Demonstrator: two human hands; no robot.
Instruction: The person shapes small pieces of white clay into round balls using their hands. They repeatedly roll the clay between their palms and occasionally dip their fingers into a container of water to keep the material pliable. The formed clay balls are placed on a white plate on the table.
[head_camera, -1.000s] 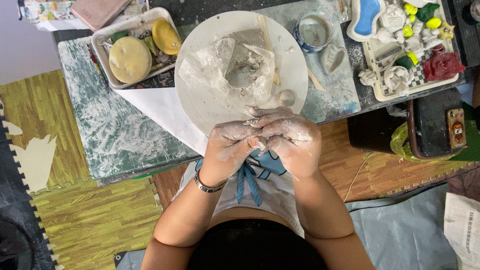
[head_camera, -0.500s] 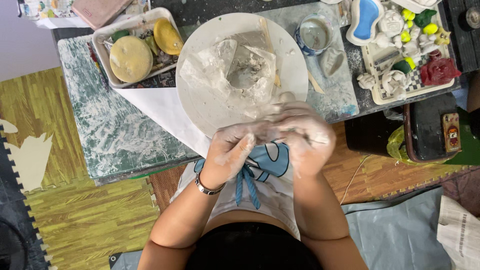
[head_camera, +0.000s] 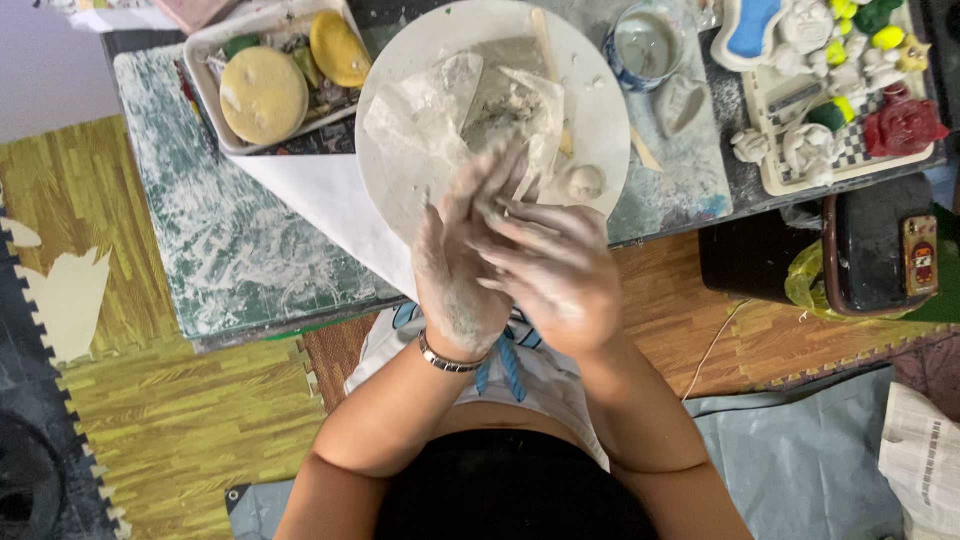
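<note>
My left hand (head_camera: 455, 270) and my right hand (head_camera: 560, 265) are pressed palm to palm above the near edge of a round white plate (head_camera: 395, 60). Both are coated in pale grey clay. A sliver of a grey clay lump (head_camera: 497, 208) shows between the palms; the remainder is hidden. The left fingers point up and away, and the right hand lies across them. A metal bracelet (head_camera: 448, 360) circles the left wrist. On the plate lie crumpled clear plastic (head_camera: 440, 110), a small clay ball (head_camera: 583, 182) and a wooden stick (head_camera: 548, 55).
A white tray (head_camera: 215, 40) with yellow sponges (head_camera: 265, 95) stands at the back left. A cup of cloudy water (head_camera: 648, 45) is right of the plate. Painted clay figures fill a tray (head_camera: 790, 185) at far right. A black box (head_camera: 870, 250) sits beside the low table (head_camera: 230, 250).
My hands rose from the table's near edge to over the plate. They went from pinching with curled fingers to flat palms pressed together, left fingers stretched out.
</note>
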